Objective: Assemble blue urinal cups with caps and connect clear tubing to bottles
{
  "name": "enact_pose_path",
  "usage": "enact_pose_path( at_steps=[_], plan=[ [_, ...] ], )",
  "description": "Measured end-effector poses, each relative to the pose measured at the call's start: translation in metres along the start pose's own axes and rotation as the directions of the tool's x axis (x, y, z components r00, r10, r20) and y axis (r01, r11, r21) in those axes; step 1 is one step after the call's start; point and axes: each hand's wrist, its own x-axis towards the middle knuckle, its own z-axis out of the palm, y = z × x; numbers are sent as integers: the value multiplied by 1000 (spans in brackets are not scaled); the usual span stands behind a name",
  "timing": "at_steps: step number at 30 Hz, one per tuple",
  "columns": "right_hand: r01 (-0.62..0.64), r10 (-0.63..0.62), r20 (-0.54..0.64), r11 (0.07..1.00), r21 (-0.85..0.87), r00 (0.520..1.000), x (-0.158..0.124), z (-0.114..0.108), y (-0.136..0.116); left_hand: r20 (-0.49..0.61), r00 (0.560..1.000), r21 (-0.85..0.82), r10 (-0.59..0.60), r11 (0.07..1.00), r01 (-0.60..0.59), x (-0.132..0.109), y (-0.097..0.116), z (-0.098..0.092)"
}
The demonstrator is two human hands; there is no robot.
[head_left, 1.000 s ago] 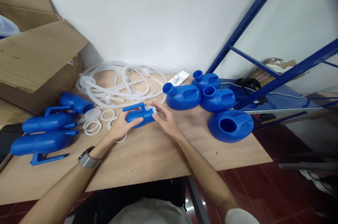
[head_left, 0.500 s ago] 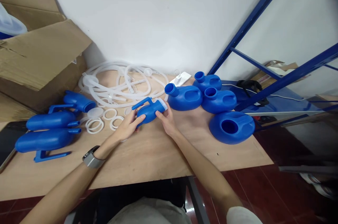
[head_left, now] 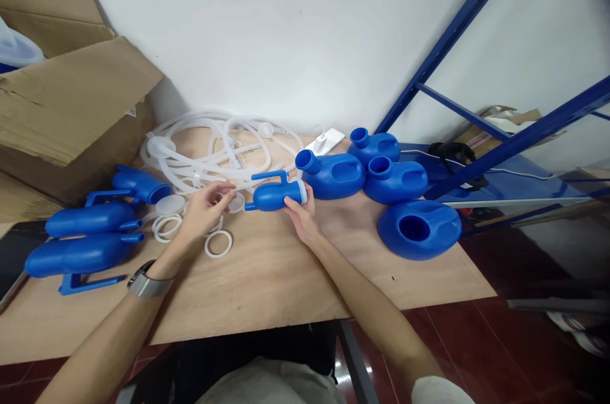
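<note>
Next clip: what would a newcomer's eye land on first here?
The bright blue plastic: the right hand grips a small blue bottle at the middle of the wooden table, with four squat blue jugs clustered to its right and long blue bottles lying at the left edge. Behind, white tubing sprawls by the wall, just beyond the left hand.

I can read no words, numbers or brand marks anywhere here. The cardboard box (head_left: 71,105) at my ten o'clock has a small white sticker (head_left: 129,112) on its near corner, but the print is too small and blurred to read.
</note>
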Motion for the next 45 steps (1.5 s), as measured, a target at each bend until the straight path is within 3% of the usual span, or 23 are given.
enact_pose_path(
  at_steps=[4, 9, 14, 19, 28, 39, 45],
  plan=[
    [-4, 4, 7, 1000, 4, 1000, 0, 1, 0, 88, 993, 128, 80, 988, -91, -4, -4, 10],
    [-12, 14, -29, 999, 50, 999, 0, 1, -1, 192, 970, 146, 148, 973, -177, -12, -4, 19],
    [-20, 23, -43, 997, 73, 999, 1, 1, -1, 170, 969, 133, 177, 971, -200, -14, -5, 22],
    [-28, 28, -5, 999, -35, 1000, 3, -3, -3, 142, 972, 100, 188, 974, -203, -10, -7, 18],
    [-76, 81, 37, 990, -121, 996, 0, -4, -4, 90, 992, 46, 89, 995, -94, -4, -3, 10],
    [-48, 56, 44, 986, -159, 997, 0, -4, -2, 81, 989, 108, 123, 986, -131, -1, 5, 3],
    [-47, 49, 8, 983, -177, 999, -1, -2, 0, 63, 995, 88, 84, 992, -89, 9, 7, -2]
  ],
)
